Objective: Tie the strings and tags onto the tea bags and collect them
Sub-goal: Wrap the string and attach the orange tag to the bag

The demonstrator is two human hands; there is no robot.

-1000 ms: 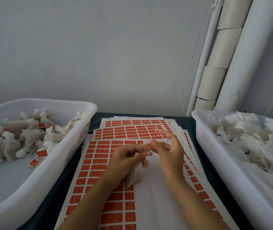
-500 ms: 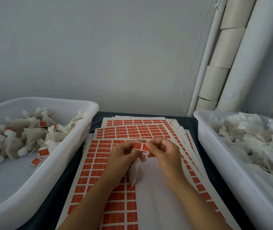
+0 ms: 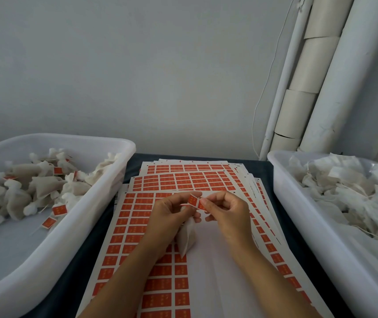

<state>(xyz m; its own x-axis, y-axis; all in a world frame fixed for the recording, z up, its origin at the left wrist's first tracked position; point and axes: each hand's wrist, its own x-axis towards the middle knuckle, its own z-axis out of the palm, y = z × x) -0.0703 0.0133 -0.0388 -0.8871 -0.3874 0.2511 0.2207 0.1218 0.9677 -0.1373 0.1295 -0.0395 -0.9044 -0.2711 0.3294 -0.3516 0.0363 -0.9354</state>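
Note:
An orange tag (image 3: 194,201) is held up between both hands above the sticker sheets (image 3: 137,226). My left hand (image 3: 169,214) pinches its left edge, and a white tea bag (image 3: 186,239) hangs from under that hand's fingers. My right hand (image 3: 226,212) pinches the tag's right edge with thumb and forefinger. The string between tag and bag is too thin to make out.
A white tub (image 3: 52,246) on the left holds tagged tea bags (image 3: 34,189). A white tub (image 3: 298,216) on the right is full of untagged bags with strings (image 3: 353,193). Pipes (image 3: 309,88) stand at the back right. The sheets lie on a dark table (image 3: 73,278).
The right hand came back from the sheet with an orange tag and brought it to the left hand; both now hold it, a little higher than before.

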